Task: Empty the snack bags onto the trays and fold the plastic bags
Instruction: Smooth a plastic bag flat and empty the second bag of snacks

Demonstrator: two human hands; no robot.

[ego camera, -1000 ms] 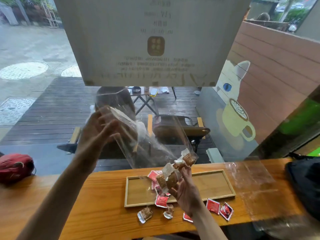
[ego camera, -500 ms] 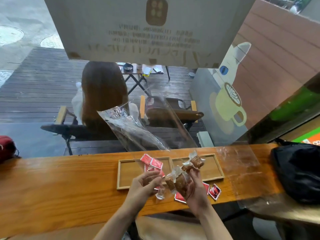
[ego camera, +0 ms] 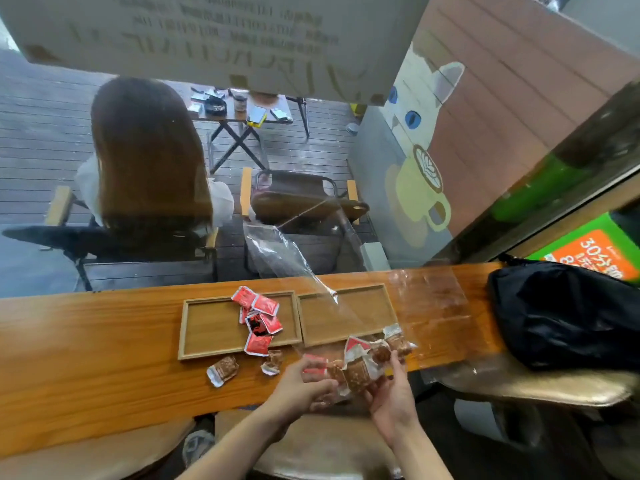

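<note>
Low in the middle of the frame we see both hands over the near edge of the wooden counter. The right hand grips a bunch of brown wrapped snacks, with the clear plastic bag rising from them toward the upper left. The left hand is curled around the left side of the same bunch, fingers on a red packet. Just beyond, at centre, two wooden trays sit side by side: the left tray carries red packets along its right side, and the right tray is bare. Two brown snacks lie on the counter just before the left tray. A black bag rests at the right.
</note>
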